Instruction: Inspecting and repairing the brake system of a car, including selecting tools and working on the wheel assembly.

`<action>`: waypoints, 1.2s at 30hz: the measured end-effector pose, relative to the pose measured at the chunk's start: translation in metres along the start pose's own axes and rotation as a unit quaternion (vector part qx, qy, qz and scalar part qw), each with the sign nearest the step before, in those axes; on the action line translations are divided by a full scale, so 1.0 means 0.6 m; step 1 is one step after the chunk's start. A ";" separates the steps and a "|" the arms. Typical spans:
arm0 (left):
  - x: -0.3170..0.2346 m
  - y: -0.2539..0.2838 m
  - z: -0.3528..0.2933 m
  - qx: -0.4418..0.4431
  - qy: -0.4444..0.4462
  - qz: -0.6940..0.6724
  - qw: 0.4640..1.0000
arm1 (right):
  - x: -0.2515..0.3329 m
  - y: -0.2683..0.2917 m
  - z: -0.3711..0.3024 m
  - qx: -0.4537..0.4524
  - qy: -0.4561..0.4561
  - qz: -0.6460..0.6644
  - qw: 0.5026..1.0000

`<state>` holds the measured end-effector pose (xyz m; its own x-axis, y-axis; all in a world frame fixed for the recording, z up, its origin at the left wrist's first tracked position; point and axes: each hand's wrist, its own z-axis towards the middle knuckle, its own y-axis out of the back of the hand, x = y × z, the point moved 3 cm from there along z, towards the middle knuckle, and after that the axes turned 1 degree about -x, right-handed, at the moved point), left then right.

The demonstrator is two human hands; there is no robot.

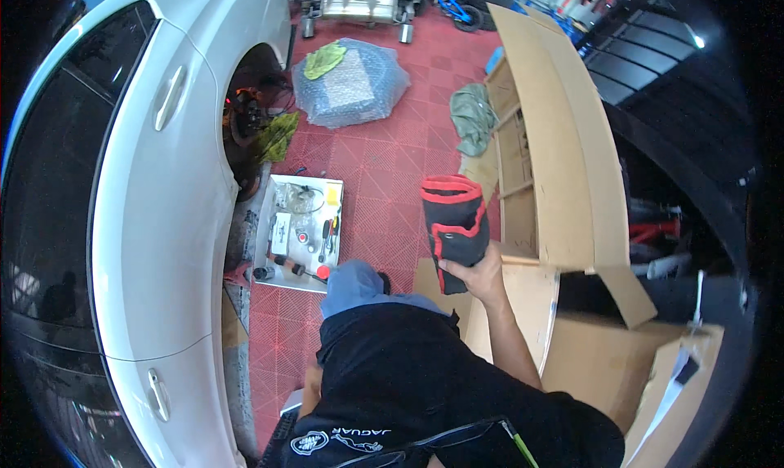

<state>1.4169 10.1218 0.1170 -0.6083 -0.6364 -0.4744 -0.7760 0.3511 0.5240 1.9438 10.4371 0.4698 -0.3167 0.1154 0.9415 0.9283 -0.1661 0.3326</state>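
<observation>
In my right hand (480,274) is a black fabric pouch with red trim (459,233), held up in front of me to the right. The thumb lies across its lower face, and the other fingers are hidden behind it. My left hand (311,383) hangs low beside my body, mostly covered by my black shirt, so its fingers do not show. Close to it is a partly hidden white and black object (289,408). On the floor ahead stands a white tray (305,180) holding screwdrivers (329,238), a yellow item, a coiled cable and other small parts.
A white car (167,231) with an exposed wheel well fills the left side. Farther ahead, a bubble-wrapped bundle (351,84) lies on the red tiled floor (384,170). To the right are large cardboard boxes (572,141), a wooden frame (516,211) and a green cloth (472,118).
</observation>
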 end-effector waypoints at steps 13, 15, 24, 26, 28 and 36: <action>-0.527 0.175 0.522 -0.048 0.011 -0.119 0.992 | 0.017 0.035 0.353 -0.114 -0.014 -0.016 0.993; -0.573 0.187 0.556 -0.051 -0.006 -0.068 0.996 | 0.020 0.033 0.412 -0.098 -0.033 -0.037 0.994; -0.750 0.184 0.528 -0.144 0.063 -0.232 0.960 | 0.066 -0.024 0.715 0.065 -0.003 -0.072 0.995; -0.775 0.170 0.497 -0.170 0.124 -0.224 0.952 | 0.074 -0.051 0.793 0.125 0.011 -0.087 0.988; -0.708 0.084 0.473 -0.247 0.148 -0.285 0.914 | 0.083 -0.099 0.868 0.212 0.014 -0.081 0.974; -0.886 -0.278 0.372 -0.314 0.419 -0.574 0.630 | 0.141 -0.250 1.053 0.497 0.197 -0.156 0.830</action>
<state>1.8324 10.5546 0.1239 0.7986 -0.4553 -0.3936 -0.2455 -0.8436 0.4777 1.9008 11.0908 0.4650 -0.4296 -0.3609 0.8278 0.4284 0.7255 0.5387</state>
